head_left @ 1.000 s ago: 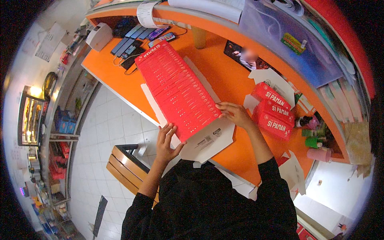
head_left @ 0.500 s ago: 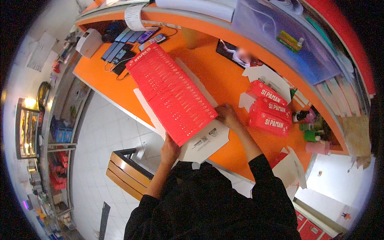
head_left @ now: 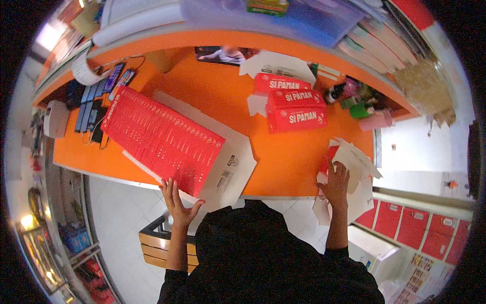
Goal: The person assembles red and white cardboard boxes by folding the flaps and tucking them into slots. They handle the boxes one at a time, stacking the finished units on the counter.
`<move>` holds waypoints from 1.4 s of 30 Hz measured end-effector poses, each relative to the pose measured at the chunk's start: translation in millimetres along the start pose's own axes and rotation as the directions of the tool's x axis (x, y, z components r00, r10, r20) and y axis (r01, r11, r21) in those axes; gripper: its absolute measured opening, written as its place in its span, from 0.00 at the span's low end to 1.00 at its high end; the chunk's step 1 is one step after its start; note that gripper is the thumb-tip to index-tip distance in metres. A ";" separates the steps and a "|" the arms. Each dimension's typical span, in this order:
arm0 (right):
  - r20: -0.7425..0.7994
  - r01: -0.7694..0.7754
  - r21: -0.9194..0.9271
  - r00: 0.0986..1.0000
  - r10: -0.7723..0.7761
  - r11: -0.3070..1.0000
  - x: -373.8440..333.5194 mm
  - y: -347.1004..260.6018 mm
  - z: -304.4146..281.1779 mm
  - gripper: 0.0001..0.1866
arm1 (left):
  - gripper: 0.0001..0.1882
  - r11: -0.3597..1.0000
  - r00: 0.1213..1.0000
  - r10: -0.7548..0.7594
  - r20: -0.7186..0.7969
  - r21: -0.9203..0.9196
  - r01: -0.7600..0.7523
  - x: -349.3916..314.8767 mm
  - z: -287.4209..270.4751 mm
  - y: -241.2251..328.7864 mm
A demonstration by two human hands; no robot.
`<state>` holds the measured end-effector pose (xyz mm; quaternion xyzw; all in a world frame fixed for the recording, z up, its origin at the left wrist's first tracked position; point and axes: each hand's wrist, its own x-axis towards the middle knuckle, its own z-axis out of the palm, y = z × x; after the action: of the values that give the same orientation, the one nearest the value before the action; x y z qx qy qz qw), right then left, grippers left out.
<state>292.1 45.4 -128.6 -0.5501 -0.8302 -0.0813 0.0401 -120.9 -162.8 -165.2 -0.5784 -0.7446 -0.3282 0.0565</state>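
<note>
Head view: our left grip (head_left: 180, 209), fingers apart, is at the near edge of the red stack (head_left: 162, 139), perhaps to steady it. Our right grip (head_left: 334, 188) is on white card (head_left: 357, 158); we cannot tell if it pinches. The red stack lies just past our left grip on the bench (head_left: 283, 164); red boxes (head_left: 297, 119) sit farther off.

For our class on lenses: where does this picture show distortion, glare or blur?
Head view: the orange shelf edge bows upward; head view: the light at far left glares; head view: the blue plastic looks softer than the stacked red packages.
</note>
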 end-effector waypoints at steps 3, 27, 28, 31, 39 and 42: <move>0.117 0.008 -0.153 0.993 0.010 0.988 -40.9 56.3 57.4 0.23 | 0.53 0.999 0.999 0.023 0.035 -0.049 -0.022 1.5 11.2 1.8; 0.457 -0.579 0.447 0.803 -0.383 -0.681 92.7 -156.0 22.3 0.22 | 0.36 0.898 0.933 -0.329 0.146 -0.258 0.357 -24.1 21.7 82.6; 0.489 -0.569 0.480 0.805 -0.335 -0.667 89.9 -167.6 22.5 0.22 | 0.35 0.880 0.907 -0.390 0.157 -0.225 0.417 -29.5 22.2 80.9; 0.492 -0.529 0.474 0.822 -0.286 -0.704 85.5 -195.2 11.6 0.24 | 0.33 0.833 0.842 -0.521 0.139 -0.131 0.537 -33.7 17.8 82.7; 0.481 -0.348 0.856 0.809 -0.339 0.383 105.2 -179.3 3.2 0.25 | 0.32 0.876 0.872 -0.481 -0.090 -0.102 0.472 -34.0 17.1 57.5; 0.075 0.211 0.784 0.902 -0.425 0.584 120.2 -175.1 21.2 0.24 | 0.47 0.949 0.953 -0.296 -0.066 -0.133 0.286 -30.4 8.7 51.1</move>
<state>84.4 91.4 -146.6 -0.3283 -0.8697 0.3391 0.1445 -62.5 -177.2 -164.3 -0.4501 -0.7972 -0.4022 0.0039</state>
